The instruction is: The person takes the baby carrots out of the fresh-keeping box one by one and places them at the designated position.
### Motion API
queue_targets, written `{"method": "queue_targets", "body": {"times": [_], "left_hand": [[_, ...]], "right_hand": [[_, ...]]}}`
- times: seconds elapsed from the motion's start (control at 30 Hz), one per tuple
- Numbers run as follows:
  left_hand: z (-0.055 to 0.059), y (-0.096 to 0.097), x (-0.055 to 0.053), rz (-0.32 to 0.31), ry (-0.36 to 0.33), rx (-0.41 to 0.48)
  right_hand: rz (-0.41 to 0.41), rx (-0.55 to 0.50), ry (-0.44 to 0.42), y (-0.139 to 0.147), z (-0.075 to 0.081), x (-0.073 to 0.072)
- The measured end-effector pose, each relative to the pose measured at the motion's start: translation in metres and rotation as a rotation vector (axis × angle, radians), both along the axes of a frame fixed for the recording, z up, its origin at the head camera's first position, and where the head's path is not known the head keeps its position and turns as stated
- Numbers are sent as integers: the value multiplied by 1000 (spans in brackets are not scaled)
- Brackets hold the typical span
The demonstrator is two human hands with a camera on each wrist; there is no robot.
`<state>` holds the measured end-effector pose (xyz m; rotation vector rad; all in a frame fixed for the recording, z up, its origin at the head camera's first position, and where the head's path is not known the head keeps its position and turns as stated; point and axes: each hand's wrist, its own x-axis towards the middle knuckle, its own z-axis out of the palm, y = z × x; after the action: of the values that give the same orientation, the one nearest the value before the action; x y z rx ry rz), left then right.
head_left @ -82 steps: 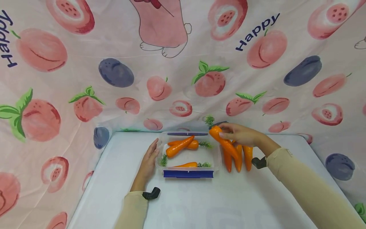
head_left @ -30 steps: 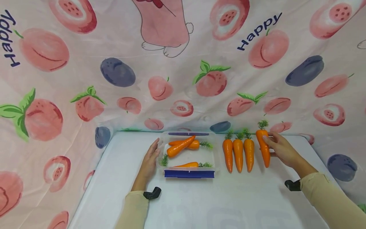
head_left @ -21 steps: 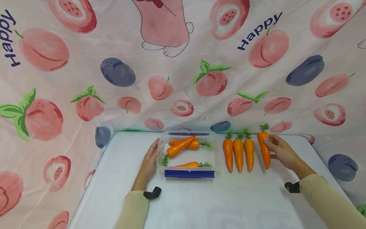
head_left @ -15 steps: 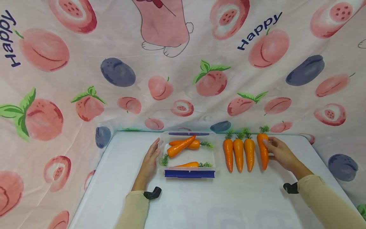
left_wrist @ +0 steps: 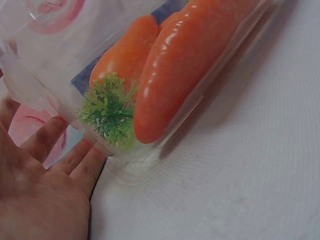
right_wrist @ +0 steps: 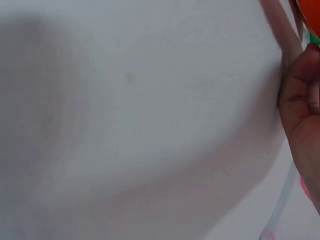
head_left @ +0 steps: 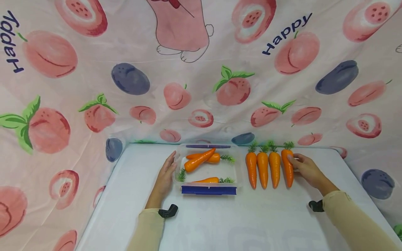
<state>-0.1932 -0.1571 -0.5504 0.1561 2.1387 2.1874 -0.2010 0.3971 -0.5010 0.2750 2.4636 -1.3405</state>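
Note:
My right hand [head_left: 309, 171] pinches an orange carrot [head_left: 286, 167] with a green leafy top, at the right end of a row. Several carrots lie in that row, including one [head_left: 274, 170] just left of the held one, leafy ends toward the back. In the right wrist view only a bit of the held carrot [right_wrist: 311, 15] shows above the hand [right_wrist: 305, 120]. My left hand [head_left: 163, 179], fingers extended, touches the left side of a clear plastic box [head_left: 208, 190] with blue latches. Inside the box are three carrots, two of them crossed [head_left: 201, 159] and one by the front wall [head_left: 208, 180].
A white table [head_left: 220, 223] stretches in front of the box and the row. Behind and at the sides hangs a pale cloth [head_left: 194, 76] printed with peaches and blue fruit. A black wrist device [head_left: 168, 211] sits on the left wrist, another [head_left: 315, 206] on the right.
My right hand has carried a carrot from beside the box's right edge to the row's right end, then lowered it and drawn it left toward its neighbour. The left hand stays at the box.

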Motion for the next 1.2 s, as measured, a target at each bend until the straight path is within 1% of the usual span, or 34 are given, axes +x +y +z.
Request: {"method": "queue_targets", "body": {"times": [0.23,0.53,0.63,0.83,0.97,1.2], "left_hand": [[0,0,1,-3,-2,-5],[2,1,2,1,6,30],[2,1,2,7,1,20],[1,0,1,10,1,12],[0,0,1,11,3,9],[2,2,1,8,-12,36]], "right_hand": [[-21,22,-17,0,-2,-1],[-47,59,-35,4,-12,-3],[-49,64,-48,3,-13,-3],[-31,65,-75,3,-13,-5],[-26,84,-74,4,-15,-6],[-5,120,-72,4,-15,-6]]}}
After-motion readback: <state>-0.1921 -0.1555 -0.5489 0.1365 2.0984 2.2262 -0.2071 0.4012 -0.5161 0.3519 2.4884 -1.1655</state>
